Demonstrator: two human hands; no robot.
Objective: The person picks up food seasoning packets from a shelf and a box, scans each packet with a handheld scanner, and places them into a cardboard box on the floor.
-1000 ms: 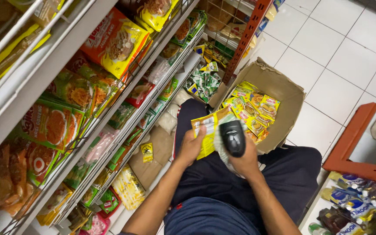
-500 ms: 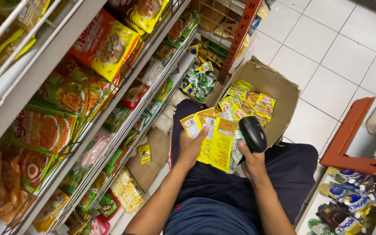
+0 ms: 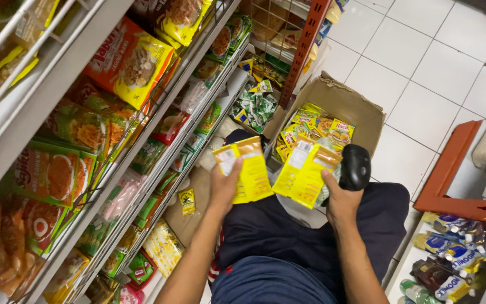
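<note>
Left hand (image 3: 224,188) holding yellow sachets (image 3: 247,169), cardboard box (image 3: 361,110) beyond

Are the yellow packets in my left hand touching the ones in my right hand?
Apart. The head view shows dark trousers between the left hand's yellow packets and the right hand's packets.

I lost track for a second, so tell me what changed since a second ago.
The yellow packets have been split: the left hand now holds one stack, the right hand another stack. The black scanner stays in the right hand; the cardboard box is unmoved.
</note>
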